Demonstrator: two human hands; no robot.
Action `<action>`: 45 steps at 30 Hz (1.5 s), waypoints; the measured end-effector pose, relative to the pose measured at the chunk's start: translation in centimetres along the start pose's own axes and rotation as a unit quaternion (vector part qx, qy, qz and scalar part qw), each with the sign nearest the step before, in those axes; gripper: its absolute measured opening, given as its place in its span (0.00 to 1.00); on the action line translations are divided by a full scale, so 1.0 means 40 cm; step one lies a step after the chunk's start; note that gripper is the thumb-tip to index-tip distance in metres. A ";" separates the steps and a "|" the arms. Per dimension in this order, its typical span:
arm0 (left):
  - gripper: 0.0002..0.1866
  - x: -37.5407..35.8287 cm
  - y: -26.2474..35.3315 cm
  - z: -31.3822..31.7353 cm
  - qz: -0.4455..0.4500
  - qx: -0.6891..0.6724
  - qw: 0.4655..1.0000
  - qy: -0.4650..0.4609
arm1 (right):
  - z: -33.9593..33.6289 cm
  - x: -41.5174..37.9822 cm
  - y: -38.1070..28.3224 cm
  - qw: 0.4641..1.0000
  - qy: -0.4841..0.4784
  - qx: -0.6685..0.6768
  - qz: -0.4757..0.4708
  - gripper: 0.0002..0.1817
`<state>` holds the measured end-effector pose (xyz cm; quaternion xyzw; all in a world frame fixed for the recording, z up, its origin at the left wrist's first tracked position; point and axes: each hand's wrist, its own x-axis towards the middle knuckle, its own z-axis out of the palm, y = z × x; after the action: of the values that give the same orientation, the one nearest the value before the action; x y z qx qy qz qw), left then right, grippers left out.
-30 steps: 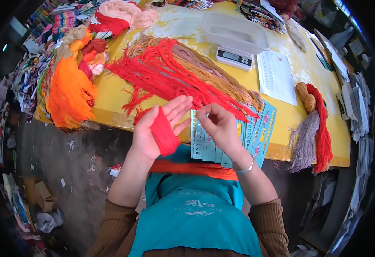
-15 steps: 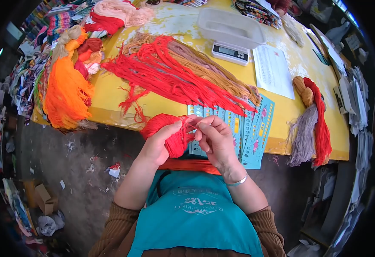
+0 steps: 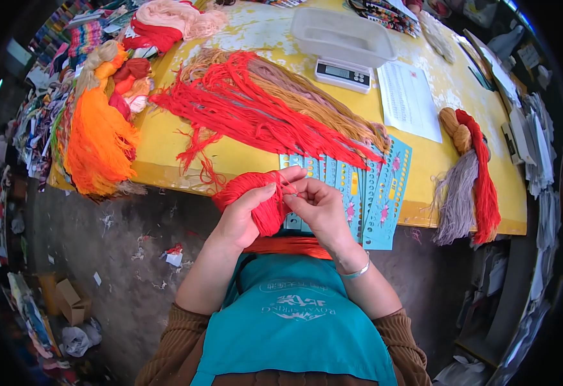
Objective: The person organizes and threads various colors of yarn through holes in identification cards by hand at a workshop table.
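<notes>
A bundle of red yarn [image 3: 261,207] is gripped in my left hand [image 3: 241,215], whose thumb lies over its side. My right hand [image 3: 320,209] touches the bundle's right side, its thumb and forefinger pinched on a thin red strand. Just beyond both hands, long red yarn [image 3: 262,116] lies across the yellow table [image 3: 165,170], beside brown and mauve strands. Blue cards with punched holes [image 3: 379,222] sit fanned out under the ends of that yarn. Red-orange yarn [image 3: 288,247] rests across my lap, above the teal apron.
A scale [image 3: 342,74] with a clear plastic tray [image 3: 342,40] stands at the back, beside a printed sheet [image 3: 410,100]. Orange yarn [image 3: 98,141] hangs over the left edge; grey and red skeins [image 3: 481,180] lie at the right. A cardboard box [image 3: 72,301] is on the floor.
My right hand has moved slightly left, closer to the red bundle, and its fingers are now against the bundle's side. The bundle is tilted a little differently in my left hand.
</notes>
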<state>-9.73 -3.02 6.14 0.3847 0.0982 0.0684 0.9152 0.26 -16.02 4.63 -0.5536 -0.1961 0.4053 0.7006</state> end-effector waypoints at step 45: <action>0.21 -0.011 -0.015 -0.037 0.008 0.009 0.997 0.079 | 0.027 -0.001 0.012 0.957 0.026 0.272 0.103 0.02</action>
<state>-10.46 -2.49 4.73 0.3872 0.1675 0.1054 0.9005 -0.72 -15.34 4.52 -0.3700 -0.0021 0.4986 0.7839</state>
